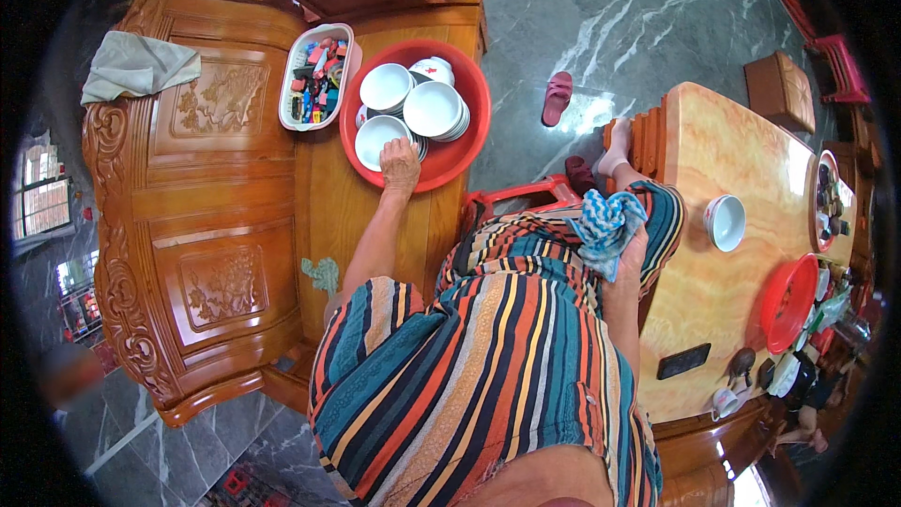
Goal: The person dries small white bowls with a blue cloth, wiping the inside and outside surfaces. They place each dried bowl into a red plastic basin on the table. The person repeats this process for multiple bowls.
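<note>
My left hand [401,166] reaches into a red plastic basin [480,127], its fingers closed over the near rim of a white bowl [376,139]. That bowl tops one of several stacks; beside it are another white bowl stack [434,109], a further white bowl [386,86] and a tilted bowl with a red pattern [434,69]. In my right hand [632,258] is a bunched blue-and-white cloth [605,223], held over my lap. A single white bowl [725,223] stands on the marble-patterned table [713,150] to my right.
The basin rests on a wooden bench [324,188] next to a white basket [284,103] of small colourful items. A grey cloth [141,66] hangs over the carved backrest. On the table lie a dark phone [683,361] and a red basin [790,303]. Slippers [557,99] sit on the floor.
</note>
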Demonstrator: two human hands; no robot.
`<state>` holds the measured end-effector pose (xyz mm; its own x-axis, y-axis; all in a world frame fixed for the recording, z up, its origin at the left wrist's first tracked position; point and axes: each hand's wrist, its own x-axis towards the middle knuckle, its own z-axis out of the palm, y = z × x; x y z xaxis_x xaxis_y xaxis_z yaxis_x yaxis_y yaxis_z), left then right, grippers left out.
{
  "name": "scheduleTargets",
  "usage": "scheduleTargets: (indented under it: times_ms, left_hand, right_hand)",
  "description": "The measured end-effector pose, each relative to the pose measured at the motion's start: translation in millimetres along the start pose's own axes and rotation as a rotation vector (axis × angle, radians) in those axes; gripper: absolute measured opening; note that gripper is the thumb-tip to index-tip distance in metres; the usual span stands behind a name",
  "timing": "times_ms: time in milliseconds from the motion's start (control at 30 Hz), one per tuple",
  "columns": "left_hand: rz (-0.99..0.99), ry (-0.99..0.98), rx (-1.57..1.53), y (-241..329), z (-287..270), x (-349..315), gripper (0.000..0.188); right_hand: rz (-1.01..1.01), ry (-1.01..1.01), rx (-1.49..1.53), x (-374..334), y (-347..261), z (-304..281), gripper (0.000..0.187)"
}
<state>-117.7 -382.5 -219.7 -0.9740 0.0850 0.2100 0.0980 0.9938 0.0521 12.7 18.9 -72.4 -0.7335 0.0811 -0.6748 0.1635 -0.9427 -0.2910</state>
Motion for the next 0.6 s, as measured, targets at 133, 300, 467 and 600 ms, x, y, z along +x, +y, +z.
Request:
scheduleTargets:
  times_ms: [133,300,467,600]
  left_hand:
    - [-0.034,0.156,0.055,27,-32,4,0.031]
    - [0.135,0.278,-0.337,97,-71,15,0.024]
    - [0.263,0.067,-0.775,195,-80,26,0.006]
    - [0.436,-0.084,-1.037,296,-113,52,0.003]
  right_hand:
    - [-0.077,-0.121,0.036,-14,-13,-7,0.033]
    - [-0.408,-0.405,0.124,-51,-68,-27,0.036]
    - [-0.738,-0.497,0.286,-96,-128,-40,0.038]
    - [-0.763,-0.186,0.434,-98,-111,-68,0.030]
